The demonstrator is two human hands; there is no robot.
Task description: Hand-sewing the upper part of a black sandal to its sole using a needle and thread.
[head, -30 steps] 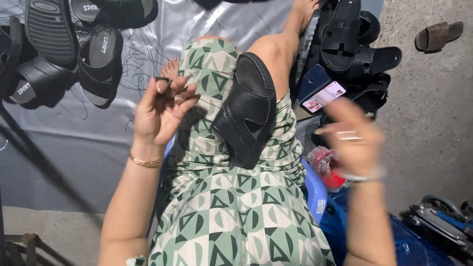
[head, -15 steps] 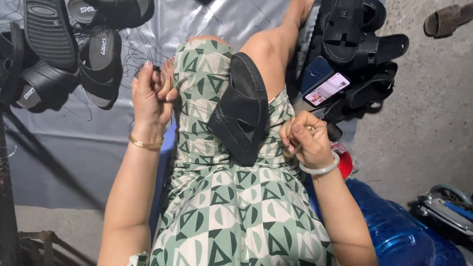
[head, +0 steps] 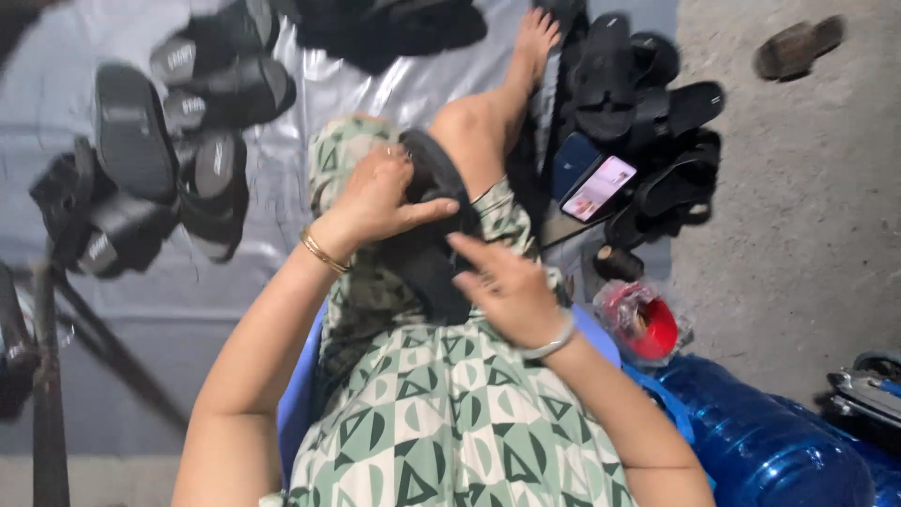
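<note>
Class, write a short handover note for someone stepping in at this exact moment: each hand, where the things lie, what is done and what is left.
Left hand: resting on top of the black sandal on the lap, fingers spread.
Right hand: open, touching the sandal's lower side.
Sandal lies on the green patterned dress, against the raised knee.
More black sandals lie on the grey sheet; a phone is propped to the right.
Done: sandal on lap.
Left: cannot tell.
</note>
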